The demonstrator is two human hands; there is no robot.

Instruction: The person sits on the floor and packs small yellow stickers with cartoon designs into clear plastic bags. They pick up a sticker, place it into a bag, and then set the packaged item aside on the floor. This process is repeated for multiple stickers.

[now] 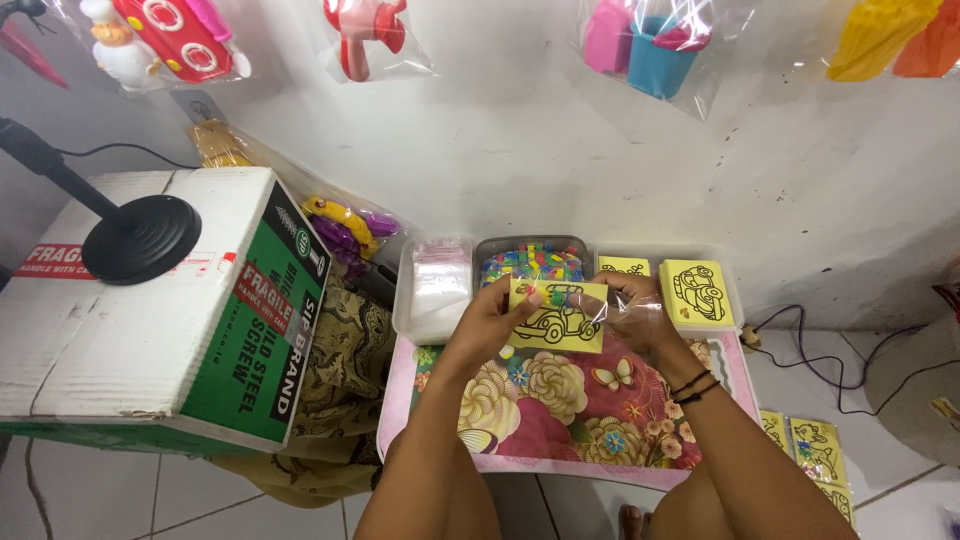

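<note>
Head view, looking down over a small floral-topped table (560, 440). Both hands are raised above its far edge and share one yellow card with a black car outline (556, 318). The left hand (492, 318) pinches the card's left edge, thumb on the face. The right hand (640, 312) is closed on a clear plastic sleeve (622, 312) at the card's right edge; the sleeve mouth appears to face the card, though how far the card sits inside cannot be told. The card is held flat and face-up, which keeps the drawing readable. Just behind lie a tray of clear bags (438, 290), a tray of small coloured pieces (532, 262) and a stack of like yellow cards (696, 292), all near the hands. More bagged cards (815, 455) lie on the floor at right.
</note>
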